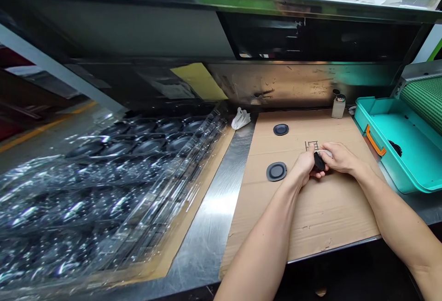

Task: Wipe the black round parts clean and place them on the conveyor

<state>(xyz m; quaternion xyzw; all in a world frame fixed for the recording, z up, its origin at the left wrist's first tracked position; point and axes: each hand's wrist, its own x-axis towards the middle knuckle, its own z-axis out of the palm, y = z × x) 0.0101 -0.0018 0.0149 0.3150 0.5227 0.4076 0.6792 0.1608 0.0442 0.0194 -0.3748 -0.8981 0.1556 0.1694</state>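
Disc point(319, 162) (black, blurry at this size) is held up between both hands, over the cardboard point(331, 213), right of two flat discs point(276, 171) laid out there. Low weight is judged likely from its thin look; plastic or rubber, cannot be told. Probably some flex at the rim, smooth face, a bit slippery, not very fragile; scuffs seem the bigger risk. Best taken by the edge, with the face left free.

Grip: the disc is pinched by the left hand point(305, 164), thumb raised on the near-left side, fingers curled beneath. A white scrap point(325, 153) (cloth or tissue, unclear) is pressed against the disc's upper edge by the right hand point(339, 157), fingers bent closed around it; whether the disc is also clasped by the right fingers cannot be told.

Pose: both forearms are stretched forward from the bottom edge and angled inward, hands nearly meeting, wrists slightly bent. The bin point(388, 165) is placed beyond the right forearm, the trays point(148, 147) well off to the left.
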